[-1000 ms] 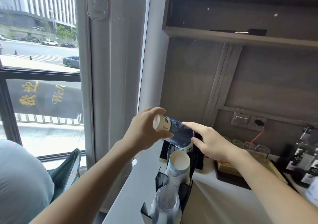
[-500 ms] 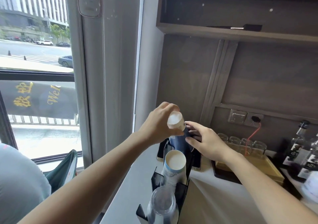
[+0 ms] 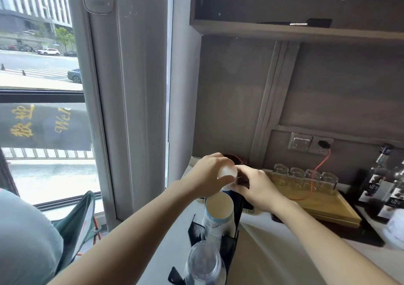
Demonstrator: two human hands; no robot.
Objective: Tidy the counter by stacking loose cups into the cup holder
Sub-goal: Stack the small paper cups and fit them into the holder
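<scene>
Lowering the inverted blue paper cup (image 3: 227,178) straight into the black cup holder (image 3: 229,238), we are holding it in our left hand (image 3: 209,175) while our right hand (image 3: 255,186), its grip pinching the side, is steadying it.

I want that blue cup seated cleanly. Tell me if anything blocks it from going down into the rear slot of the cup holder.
Nothing visible blocks it. The left hand grips the inverted blue cup by its base, the right hand steadies it, and it points into the cup holder behind the paper cup stack. The slot itself is hidden.

paper cups (image 3: 218,210) matt | clear plastic cups (image 3: 204,263) glossy | wooden tray (image 3: 328,206)
</scene>
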